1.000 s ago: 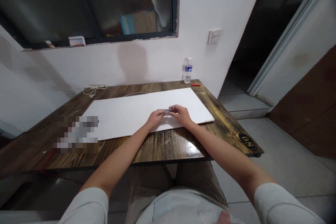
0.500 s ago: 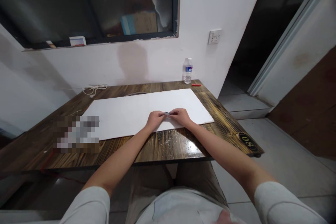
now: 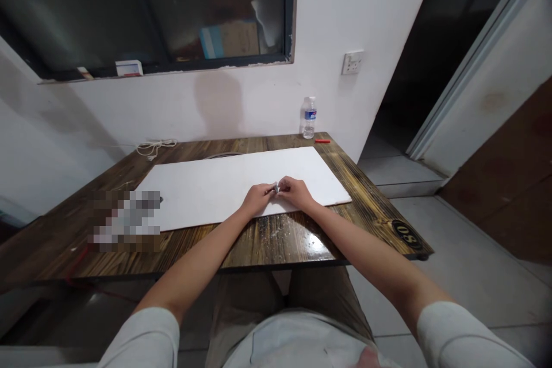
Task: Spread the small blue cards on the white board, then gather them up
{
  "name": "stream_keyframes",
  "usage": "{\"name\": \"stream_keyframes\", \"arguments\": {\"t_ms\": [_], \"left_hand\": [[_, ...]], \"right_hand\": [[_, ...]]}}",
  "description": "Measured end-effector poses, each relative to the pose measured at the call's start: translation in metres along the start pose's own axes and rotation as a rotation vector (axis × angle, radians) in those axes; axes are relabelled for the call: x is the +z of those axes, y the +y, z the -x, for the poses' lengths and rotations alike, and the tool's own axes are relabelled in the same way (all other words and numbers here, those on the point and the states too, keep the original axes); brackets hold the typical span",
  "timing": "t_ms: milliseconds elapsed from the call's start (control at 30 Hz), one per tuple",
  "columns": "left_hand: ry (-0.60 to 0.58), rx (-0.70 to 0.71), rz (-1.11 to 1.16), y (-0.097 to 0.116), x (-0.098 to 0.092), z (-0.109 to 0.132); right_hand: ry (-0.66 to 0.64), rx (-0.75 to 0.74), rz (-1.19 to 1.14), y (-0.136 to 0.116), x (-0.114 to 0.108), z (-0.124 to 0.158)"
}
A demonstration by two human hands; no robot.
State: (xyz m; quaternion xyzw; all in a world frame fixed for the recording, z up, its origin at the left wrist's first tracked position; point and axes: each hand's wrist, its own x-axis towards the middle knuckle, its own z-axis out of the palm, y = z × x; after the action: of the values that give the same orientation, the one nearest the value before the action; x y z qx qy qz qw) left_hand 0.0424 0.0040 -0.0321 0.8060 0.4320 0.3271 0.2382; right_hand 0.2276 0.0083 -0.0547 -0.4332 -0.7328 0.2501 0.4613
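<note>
Both my hands rest on a white board (image 3: 202, 195) lying on a dark burnt-wood table (image 3: 276, 244). Between them is a small folded piece of paper or foil (image 3: 276, 187), silvery white and mostly hidden by my fingers. My left hand (image 3: 259, 199) pinches its left side, and my right hand (image 3: 295, 193) pinches its right side. My fingertips nearly meet around it. Both hands are near the board's front edge.
A water bottle (image 3: 308, 118) and a red stick-like object (image 3: 322, 141) stand at the table's back edge. A white cord (image 3: 155, 148) lies at the back left. A pixelated patch (image 3: 125, 221) hides part of the table's left side.
The small piece has changed from a flatter strip to a more raised, folded shape between my fingers. My hands have stayed close together at about the same place on the board.
</note>
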Motion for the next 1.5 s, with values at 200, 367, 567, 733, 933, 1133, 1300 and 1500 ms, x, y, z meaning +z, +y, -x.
{"name": "stream_keyframes", "arguments": {"t_ms": [200,367,567,733,933,1133,1300,1500], "left_hand": [[-0.008,-0.056,0.108,-0.002,0.000,-0.001],[-0.047,-0.051,0.073,-0.001,0.000,-0.002],[-0.048,-0.098,0.219,-0.001,0.002,-0.003],[-0.068,-0.100,0.243,-0.002,0.001,-0.003],[-0.041,-0.096,0.199,-0.002,0.000,-0.003],[-0.100,-0.068,0.161,0.000,0.000,-0.002],[-0.048,-0.059,-0.067,0.001,-0.001,-0.003],[-0.036,-0.030,-0.140,0.001,-0.002,-0.003]], "right_hand": [[-0.026,0.007,0.004,-0.001,0.001,0.001],[-0.024,-0.010,0.069,0.000,0.004,0.000],[-0.052,-0.063,0.161,-0.001,0.001,-0.002],[-0.102,-0.116,0.185,-0.001,-0.004,-0.003],[-0.118,-0.156,0.112,-0.002,-0.008,-0.003],[-0.158,-0.167,0.135,0.000,-0.008,-0.004],[-0.157,-0.161,0.084,-0.001,-0.008,-0.003],[-0.176,-0.178,0.156,-0.001,-0.006,-0.003]]}}
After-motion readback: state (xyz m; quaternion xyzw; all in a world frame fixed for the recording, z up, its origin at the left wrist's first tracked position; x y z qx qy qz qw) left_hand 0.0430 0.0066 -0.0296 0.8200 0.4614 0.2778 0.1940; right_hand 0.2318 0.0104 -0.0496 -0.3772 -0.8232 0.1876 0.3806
